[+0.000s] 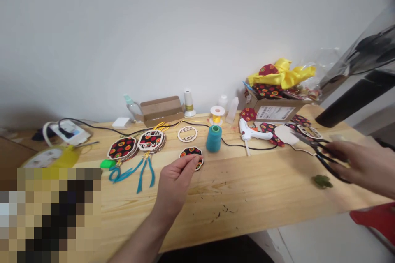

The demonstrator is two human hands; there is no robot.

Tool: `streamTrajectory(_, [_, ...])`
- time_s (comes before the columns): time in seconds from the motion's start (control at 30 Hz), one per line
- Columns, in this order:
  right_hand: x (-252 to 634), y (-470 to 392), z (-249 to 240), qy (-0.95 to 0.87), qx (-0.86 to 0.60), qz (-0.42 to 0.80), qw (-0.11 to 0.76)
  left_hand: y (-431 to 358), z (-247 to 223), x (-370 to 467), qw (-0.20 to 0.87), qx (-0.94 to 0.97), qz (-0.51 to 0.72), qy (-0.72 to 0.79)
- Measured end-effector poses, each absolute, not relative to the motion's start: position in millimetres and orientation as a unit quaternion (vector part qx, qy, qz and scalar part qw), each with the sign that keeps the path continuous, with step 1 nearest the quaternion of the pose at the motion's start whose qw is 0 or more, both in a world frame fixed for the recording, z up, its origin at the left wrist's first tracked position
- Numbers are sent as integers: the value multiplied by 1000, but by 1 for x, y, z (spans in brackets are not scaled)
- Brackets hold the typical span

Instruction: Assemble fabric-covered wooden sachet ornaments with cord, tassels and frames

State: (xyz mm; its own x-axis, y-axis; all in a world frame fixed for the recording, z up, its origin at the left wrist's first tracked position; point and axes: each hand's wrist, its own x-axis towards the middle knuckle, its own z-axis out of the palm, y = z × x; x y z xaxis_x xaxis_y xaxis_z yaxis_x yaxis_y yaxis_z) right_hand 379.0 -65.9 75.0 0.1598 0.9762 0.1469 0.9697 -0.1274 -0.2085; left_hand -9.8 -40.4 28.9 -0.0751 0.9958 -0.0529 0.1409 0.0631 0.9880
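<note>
My left hand [175, 183] is closed in a pinch in front of a small scalloped piece with dark, red-patterned fabric [189, 153]. Whatever lies between thumb and forefinger is too small to make out. Over at the right, my right hand [354, 162] grips a pair of black-handled scissors [322, 152], blades pointing left toward a white scalloped piece [286, 134]. A teal thread cone [214, 139] stands just beyond my left hand. Farther left lie stacked patterned pieces [122, 148] and a lattice-framed stack [151, 140] with teal tassels [145, 174].
A white glue gun [254, 133] and its black cord cross the table. Behind are a yellow spool [217, 114], an open brown box [162, 111] and a carton of fabric [274, 107]. Dark thread scraps [225, 209] lie near the front edge, and a green flower-shaped item [321, 181] sits right.
</note>
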Motion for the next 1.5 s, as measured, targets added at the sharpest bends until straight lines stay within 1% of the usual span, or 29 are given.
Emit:
streamTrajectory(0.03, [360, -72, 78, -663, -707, 153, 193, -40, 31, -9, 451, 506, 467, 568])
streamTrajectory(0.07, [339, -78, 79, -662, -651, 260, 265, -40, 33, -8, 442, 510, 470, 569])
streamTrajectory(0.13, [293, -89, 74, -670, -599, 333, 285, -39, 38, -7, 429, 516, 478, 566])
streamTrajectory(0.17, [271, -93, 67, -652, -554, 407, 320, -39, 40, -7, 424, 521, 482, 562])
streamTrajectory(0.2, [250, -96, 60, -633, -497, 490, 335, -38, 42, -7, 419, 526, 486, 559])
streamTrajectory(0.23, [230, -97, 51, -608, -450, 565, 329, -38, 44, -7, 413, 531, 488, 556])
streamTrajectory(0.3, [195, -96, 35, -546, -370, 668, 345, -38, 46, -9, 395, 542, 492, 555])
streamTrajectory(0.43, [155, -87, 16, -426, -259, 787, 364, -38, 47, -15, 349, 565, 491, 564])
streamTrajectory(0.53, [148, -85, 14, -417, -227, 797, 374, -38, 44, -19, 269, 613, 493, 555])
streamTrajectory(0.73, [147, -92, 12, -421, -217, 784, 401, -35, 35, -21, 50, 715, 467, 518])
streamTrajectory(0.9, [146, -92, 11, -424, -211, 778, 412, -32, 30, -18, -58, 757, 445, 475])
streamTrajectory(1.0, [147, -91, 10, -432, -209, 774, 412, -30, 28, -18, -88, 767, 431, 467])
streamTrajectory(1.37, [144, -85, 5, -432, -198, 777, 413, -29, 23, -19, -94, 768, 440, 456])
streamTrajectory(1.5, [146, -86, -1, -449, -211, 766, 410, -29, 22, -19, -115, 777, 440, 436])
